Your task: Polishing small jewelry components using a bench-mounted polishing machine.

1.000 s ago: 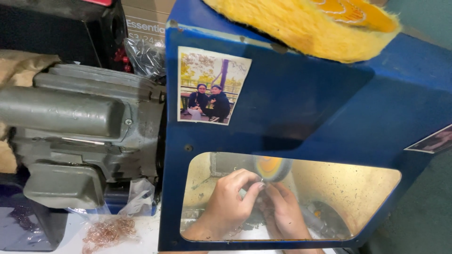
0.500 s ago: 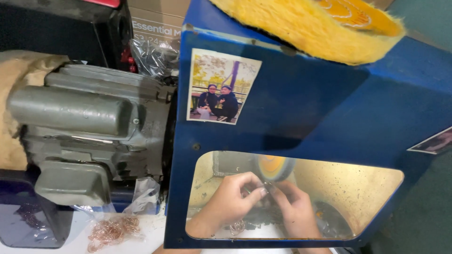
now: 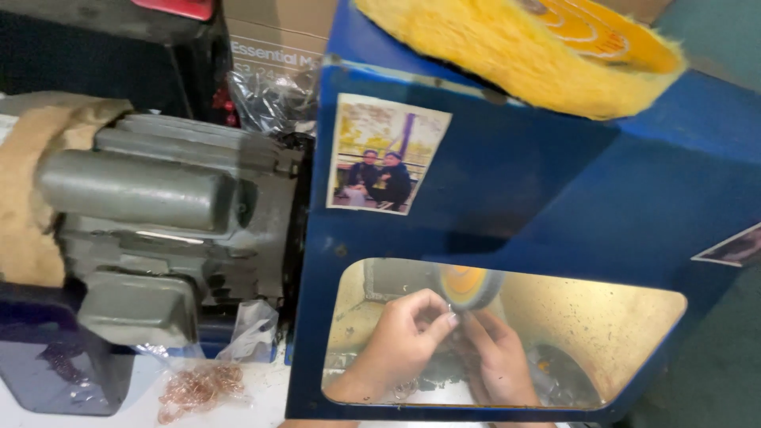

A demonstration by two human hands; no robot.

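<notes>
Dim room with slight overall softness. Warm yellow light glows inside the blue hood's opening (image 3: 507,333), lighting both hands (fingertip detail blurred). The grey motor (image 3: 158,222) at left sits in flat shade; far corners fall dark.

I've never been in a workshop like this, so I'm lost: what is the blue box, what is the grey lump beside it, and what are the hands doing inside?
The picture comes from a camera on the person's head, looking down. The blue box is a metal hood with a window cut into its front. Inside it sits a small yellow wheel. The grey lump is an electric motor standing to the left of the hood. The left hand and the right hand reach in through the window and together pinch something small just below the wheel; it is too tiny to identify. On top of the hood lies a big fluffy yellow disc. On the white surface lies a clear bag of coppery bits.
</notes>
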